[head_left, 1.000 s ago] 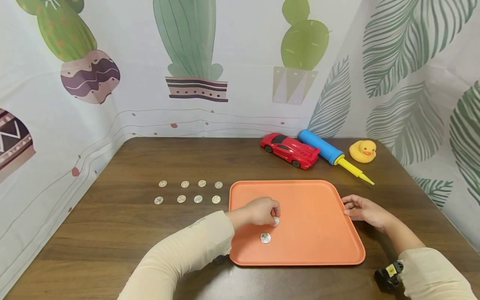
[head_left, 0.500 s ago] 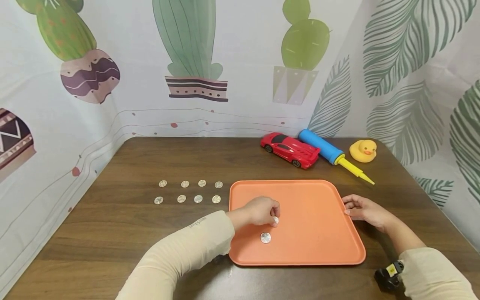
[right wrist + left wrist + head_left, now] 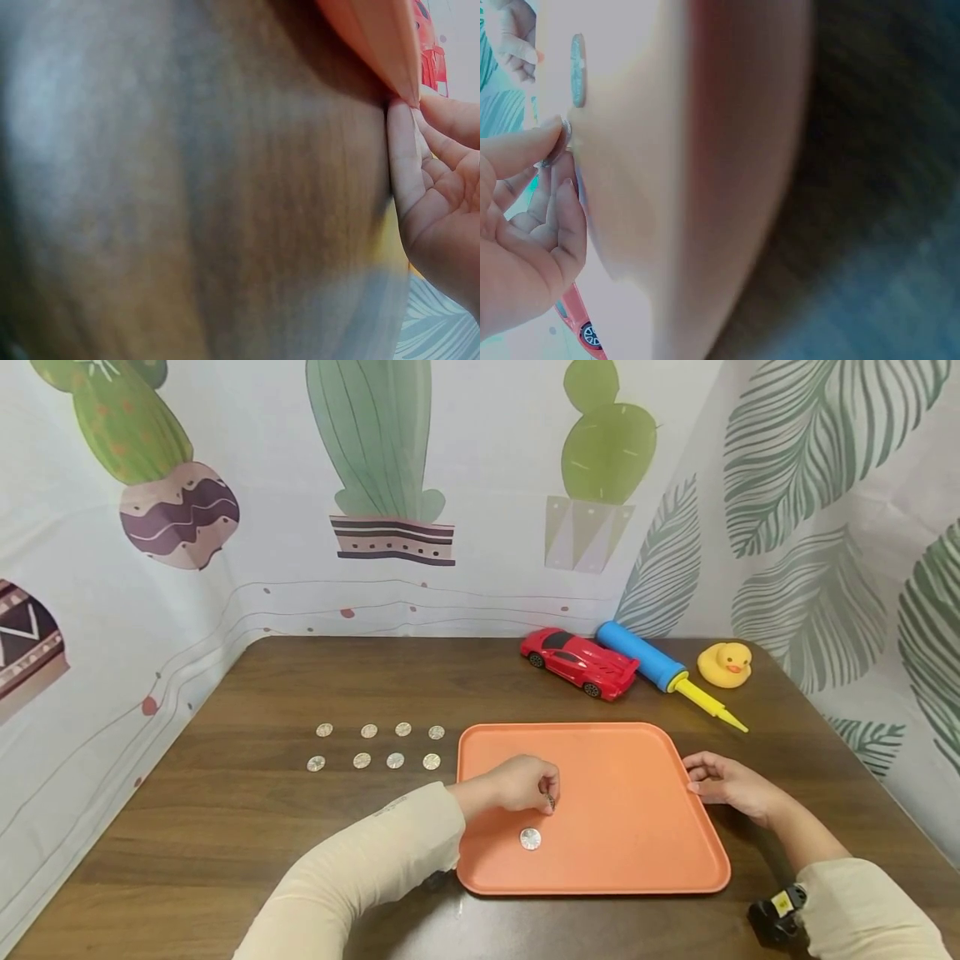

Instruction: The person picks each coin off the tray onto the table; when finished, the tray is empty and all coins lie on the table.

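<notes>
Over the left part of the orange tray (image 3: 630, 810), my left hand (image 3: 525, 783) pinches a coin (image 3: 561, 142) between thumb and fingertips, held on edge. A second, silvery coin (image 3: 530, 838) lies flat on the tray, just nearer to me. My right hand (image 3: 727, 785) grips the tray's right rim, thumb on top and fingers curled at the outer side. The right wrist view shows those fingers (image 3: 405, 150) right at the tray's edge. Left of the tray, several coins (image 3: 395, 760) lie on the table in two rows.
Behind the tray are a red toy car (image 3: 579, 663), a blue and yellow hand pump (image 3: 652, 662) and a yellow rubber duck (image 3: 724, 666). The brown wooden table (image 3: 225, 827) ends at a cloth backdrop (image 3: 495, 468) printed with cacti and leaves.
The coin in my left hand has turned between the fingertips from face-on to nearly edge-on. Both hands, the tray and the other coins keep their places.
</notes>
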{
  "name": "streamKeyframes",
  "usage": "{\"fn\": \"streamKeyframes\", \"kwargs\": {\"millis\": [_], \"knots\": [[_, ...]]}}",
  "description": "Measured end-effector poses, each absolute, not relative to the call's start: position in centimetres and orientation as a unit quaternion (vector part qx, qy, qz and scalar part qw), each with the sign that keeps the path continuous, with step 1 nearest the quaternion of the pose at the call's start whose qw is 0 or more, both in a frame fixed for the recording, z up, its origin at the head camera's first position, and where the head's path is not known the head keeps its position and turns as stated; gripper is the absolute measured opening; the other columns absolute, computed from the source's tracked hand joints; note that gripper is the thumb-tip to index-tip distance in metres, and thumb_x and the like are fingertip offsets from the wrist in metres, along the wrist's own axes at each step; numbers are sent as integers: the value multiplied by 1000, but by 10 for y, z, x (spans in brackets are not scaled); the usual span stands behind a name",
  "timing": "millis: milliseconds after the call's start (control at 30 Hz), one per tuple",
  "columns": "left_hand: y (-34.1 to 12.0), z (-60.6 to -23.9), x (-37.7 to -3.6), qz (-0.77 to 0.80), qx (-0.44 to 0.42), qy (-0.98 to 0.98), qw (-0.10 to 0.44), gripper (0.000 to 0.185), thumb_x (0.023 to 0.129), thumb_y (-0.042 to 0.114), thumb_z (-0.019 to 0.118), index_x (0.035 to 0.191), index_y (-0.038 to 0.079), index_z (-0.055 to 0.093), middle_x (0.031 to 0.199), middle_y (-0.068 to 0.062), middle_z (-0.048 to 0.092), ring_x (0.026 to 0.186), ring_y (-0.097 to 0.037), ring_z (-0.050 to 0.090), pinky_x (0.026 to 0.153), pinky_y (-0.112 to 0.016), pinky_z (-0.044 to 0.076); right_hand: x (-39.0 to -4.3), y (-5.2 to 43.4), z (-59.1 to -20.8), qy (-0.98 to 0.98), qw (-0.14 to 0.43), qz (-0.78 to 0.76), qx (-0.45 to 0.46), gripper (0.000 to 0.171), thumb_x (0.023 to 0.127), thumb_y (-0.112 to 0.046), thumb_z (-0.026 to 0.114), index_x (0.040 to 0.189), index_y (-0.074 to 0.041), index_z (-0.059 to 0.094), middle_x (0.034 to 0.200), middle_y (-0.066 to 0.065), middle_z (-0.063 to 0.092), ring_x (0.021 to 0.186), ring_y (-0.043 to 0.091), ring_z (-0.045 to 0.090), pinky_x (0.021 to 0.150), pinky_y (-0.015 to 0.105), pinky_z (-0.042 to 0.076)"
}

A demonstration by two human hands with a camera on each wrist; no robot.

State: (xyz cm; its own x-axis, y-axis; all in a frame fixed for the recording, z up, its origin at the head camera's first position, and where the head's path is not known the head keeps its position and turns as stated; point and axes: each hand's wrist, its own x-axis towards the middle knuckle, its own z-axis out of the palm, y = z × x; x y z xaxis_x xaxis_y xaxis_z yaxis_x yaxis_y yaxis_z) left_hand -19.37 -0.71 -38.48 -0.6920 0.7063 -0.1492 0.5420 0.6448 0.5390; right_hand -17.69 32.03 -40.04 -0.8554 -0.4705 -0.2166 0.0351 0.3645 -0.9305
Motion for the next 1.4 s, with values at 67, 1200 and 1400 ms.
{"fn": "streamKeyframes", "kwargs": {"millis": [67, 1200, 1400], "knots": [[-8, -384, -193, 248, 353, 884, 180, 16, 70, 10, 70, 70, 14, 54, 64, 12, 52, 64, 0, 47, 62, -13, 36, -177, 321, -401, 792, 231, -547, -141, 44, 85, -5, 49, 112, 21, 26, 90, 10, 49, 79, 12, 53, 70, 26, 46], [-120, -359, -178, 465, 233, 845, 130, 11, 71, 3, 65, 77, 2, 56, 64, -1, 50, 57, -10, 49, 53, -24, 43, -177, 321, -402, 795, 229, -548, -127, 43, 86, -6, 48, 113, 20, 27, 92, 10, 49, 79, 11, 52, 71, 26, 46], [-138, -362, -176, 483, 197, 841, 141, 11, 73, 0, 62, 79, -2, 54, 65, -3, 51, 59, -11, 51, 55, -25, 45, -178, 322, -403, 796, 228, -545, -131, 43, 86, -6, 49, 113, 20, 27, 91, 9, 49, 79, 11, 53, 70, 26, 46]]}}
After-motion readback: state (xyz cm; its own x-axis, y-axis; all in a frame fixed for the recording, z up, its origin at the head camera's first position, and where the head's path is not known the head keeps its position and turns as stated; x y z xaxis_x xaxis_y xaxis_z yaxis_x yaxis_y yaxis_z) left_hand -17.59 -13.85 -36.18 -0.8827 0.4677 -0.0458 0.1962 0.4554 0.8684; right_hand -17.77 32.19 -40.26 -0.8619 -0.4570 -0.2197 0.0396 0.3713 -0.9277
